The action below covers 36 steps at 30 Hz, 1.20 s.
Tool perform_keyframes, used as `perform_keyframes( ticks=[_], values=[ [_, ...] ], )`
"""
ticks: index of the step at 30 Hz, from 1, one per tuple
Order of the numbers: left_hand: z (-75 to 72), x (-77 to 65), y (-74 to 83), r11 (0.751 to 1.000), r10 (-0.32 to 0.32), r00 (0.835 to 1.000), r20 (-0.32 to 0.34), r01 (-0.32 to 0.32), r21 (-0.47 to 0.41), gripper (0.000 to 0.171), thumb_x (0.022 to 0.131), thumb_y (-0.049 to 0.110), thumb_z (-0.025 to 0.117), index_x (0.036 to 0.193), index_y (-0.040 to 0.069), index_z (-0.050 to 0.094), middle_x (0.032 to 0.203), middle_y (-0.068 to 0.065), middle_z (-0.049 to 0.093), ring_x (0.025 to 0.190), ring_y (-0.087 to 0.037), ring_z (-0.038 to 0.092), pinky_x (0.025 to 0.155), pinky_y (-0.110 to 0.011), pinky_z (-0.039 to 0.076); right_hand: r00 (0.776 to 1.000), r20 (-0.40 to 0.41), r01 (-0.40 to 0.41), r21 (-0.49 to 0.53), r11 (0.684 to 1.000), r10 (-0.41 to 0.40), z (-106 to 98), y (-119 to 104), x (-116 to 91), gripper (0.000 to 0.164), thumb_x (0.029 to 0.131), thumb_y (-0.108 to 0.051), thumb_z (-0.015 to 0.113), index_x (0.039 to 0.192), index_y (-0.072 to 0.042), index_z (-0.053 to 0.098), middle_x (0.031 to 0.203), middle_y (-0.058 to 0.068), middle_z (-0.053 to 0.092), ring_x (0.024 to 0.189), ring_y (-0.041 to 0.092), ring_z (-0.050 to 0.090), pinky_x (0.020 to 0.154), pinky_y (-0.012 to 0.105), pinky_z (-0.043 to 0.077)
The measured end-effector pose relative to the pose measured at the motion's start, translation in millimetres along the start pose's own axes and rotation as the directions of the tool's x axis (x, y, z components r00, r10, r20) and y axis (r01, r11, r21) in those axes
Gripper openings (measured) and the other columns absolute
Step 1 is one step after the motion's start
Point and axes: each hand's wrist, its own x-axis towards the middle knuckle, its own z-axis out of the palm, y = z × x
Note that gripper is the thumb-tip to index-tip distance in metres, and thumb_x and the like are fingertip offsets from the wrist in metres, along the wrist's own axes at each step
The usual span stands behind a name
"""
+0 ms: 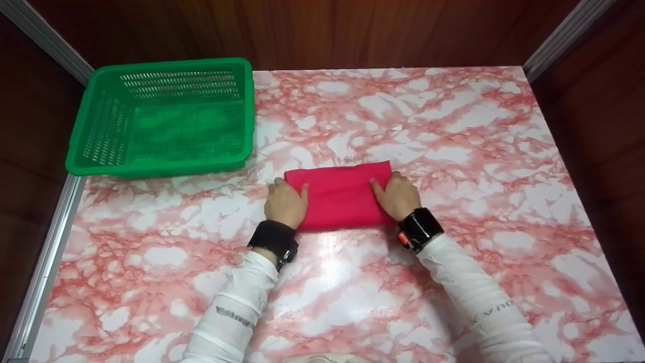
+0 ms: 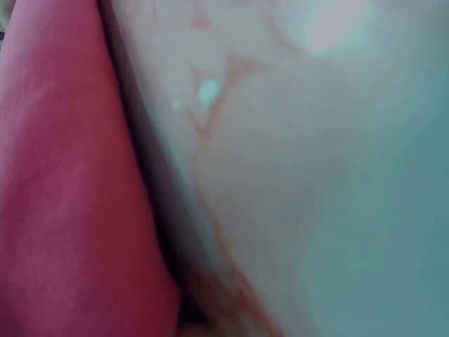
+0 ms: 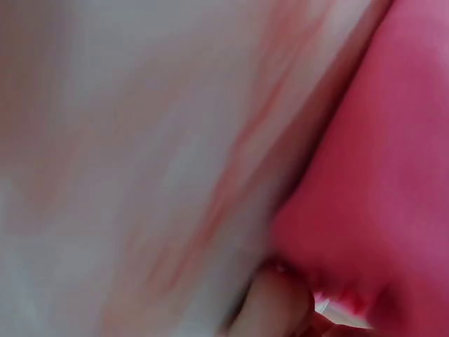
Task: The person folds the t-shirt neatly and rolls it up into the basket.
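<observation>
A folded bright pink-red cloth (image 1: 340,196) forms a flat rectangle at the middle of the table in the head view. My left hand (image 1: 285,203) grips its left edge, the thumb lying on top and the other fingers round the outer side. On the opposite edge, my right hand (image 1: 399,195) holds the cloth in the same way. The left wrist view has the near fold of the cloth (image 2: 66,189) along its left side. In the right wrist view a fingertip (image 3: 273,305) touches the corner of the cloth (image 3: 393,161). The fingers beneath the cloth are hidden.
A green plastic basket (image 1: 249,116) with slotted walls stands at the back left, and nothing shows inside it. The table (image 1: 453,151) has a red and white marbled top. Dark wooden panels (image 1: 322,35) rise behind it and at both sides.
</observation>
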Motion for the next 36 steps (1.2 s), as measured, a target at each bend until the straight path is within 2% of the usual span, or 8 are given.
perform_keyframes(
  ticks=[6, 12, 18, 22, 25, 27, 32, 36],
  values=[
    [6.0, -1.4, 2.2, 1.000, -0.022, 1.000, -0.020, 0.022, 0.003, 0.056, 0.086, 0.045, 0.048, 0.115, -0.002, 0.038, 0.096, -0.018, 0.053, 0.078, -0.034, 0.062, 0.066, -0.043, 0.050, 0.999, 0.045, -0.012, 0.046, 0.999, 0.009, 8.0, -4.8, -1.5, 0.063, 0.086, -0.045, 0.048, 0.112, 0.012, 0.037, 0.091, 0.030, 0.057, 0.080, 0.045, 0.059, 0.070, 0.050, 0.047],
    [8.6, -4.2, 5.7, 0.998, 0.001, 1.000, -0.027, -0.003, -0.063, 0.046, 0.089, 0.037, 0.048, 0.115, 0.002, 0.033, 0.090, -0.017, 0.057, 0.075, -0.036, 0.063, 0.063, -0.044, 0.050, 0.994, 0.099, 0.029, 0.100, 0.995, -0.039, 11.9, -6.6, -1.9, 0.058, 0.089, -0.039, 0.047, 0.117, 0.007, 0.026, 0.073, 0.027, 0.059, 0.066, 0.039, 0.061, 0.060, 0.046, 0.047],
    [6.6, -9.3, 1.5, 0.992, 0.048, 0.999, -0.015, -0.050, -0.115, 0.036, 0.091, 0.028, 0.047, 0.112, 0.004, 0.031, 0.084, -0.016, 0.062, 0.071, -0.035, 0.063, 0.059, -0.045, 0.049, 0.991, 0.076, 0.102, 0.145, 0.984, -0.114, 12.8, -10.1, -5.9, 0.046, 0.089, -0.028, 0.046, 0.113, 0.005, 0.026, 0.068, 0.024, 0.058, 0.062, 0.036, 0.059, 0.057, 0.044, 0.046],
    [-2.9, -15.2, -5.3, 0.988, 0.057, 0.998, -0.040, -0.062, -0.143, 0.035, 0.090, 0.027, 0.048, 0.111, 0.005, 0.030, 0.080, -0.015, 0.062, 0.066, -0.035, 0.062, 0.056, -0.044, 0.048, 0.988, 0.046, 0.134, 0.219, 0.966, -0.148, 12.0, -16.4, -10.5, 0.043, 0.088, -0.022, 0.047, 0.115, 0.004, 0.027, 0.070, 0.024, 0.058, 0.063, 0.036, 0.060, 0.057, 0.043, 0.047],
    [-19.6, -19.3, -10.1, 0.981, 0.088, 0.992, -0.090, -0.102, -0.163, 0.037, 0.090, 0.027, 0.047, 0.113, 0.003, 0.031, 0.073, -0.014, 0.060, 0.060, -0.032, 0.060, 0.050, -0.041, 0.046, 0.986, 0.003, 0.159, 0.263, 0.951, -0.166, 7.5, -27.6, -14.0, 0.040, 0.088, -0.020, 0.047, 0.116, 0.002, 0.029, 0.071, 0.023, 0.058, 0.064, 0.033, 0.060, 0.056, 0.042, 0.047],
    [-36.8, -20.7, -13.1, 0.973, 0.126, 0.982, -0.143, -0.151, -0.176, 0.041, 0.091, 0.027, 0.046, 0.117, -0.001, 0.031, 0.066, -0.013, 0.057, 0.055, -0.030, 0.058, 0.047, -0.039, 0.045, 0.983, -0.042, 0.185, 0.283, 0.941, -0.181, 1.8, -38.9, -15.4, 0.039, 0.088, -0.020, 0.047, 0.116, 0.002, 0.031, 0.071, 0.021, 0.058, 0.064, 0.031, 0.059, 0.056, 0.041, 0.047],
    [-91.3, -14.3, -22.5, 0.948, 0.199, 0.937, -0.288, -0.259, -0.186, 0.042, 0.092, 0.027, 0.046, 0.116, -0.005, 0.032, 0.054, -0.010, 0.049, 0.047, -0.029, 0.054, 0.040, -0.037, 0.040, 0.967, -0.121, 0.252, 0.318, 0.914, -0.224, -19.4, -81.4, -10.5, 0.041, 0.089, -0.020, 0.047, 0.119, 0.002, 0.030, 0.069, 0.011, 0.053, 0.062, 0.025, 0.054, 0.056, 0.037, 0.047],
    [-133.4, -0.2, -29.8, 0.941, 0.187, 0.924, -0.333, -0.266, -0.209, 0.038, 0.092, 0.029, 0.045, 0.112, -0.001, 0.033, 0.056, -0.011, 0.048, 0.050, -0.031, 0.053, 0.043, -0.038, 0.038, 0.965, -0.117, 0.261, 0.367, 0.893, -0.234, -34.8, -119.4, 2.3, 0.042, 0.087, -0.019, 0.048, 0.120, -0.001, 0.029, 0.068, 0.005, 0.049, 0.057, 0.020, 0.051, 0.050, 0.032, 0.045]
  ],
)
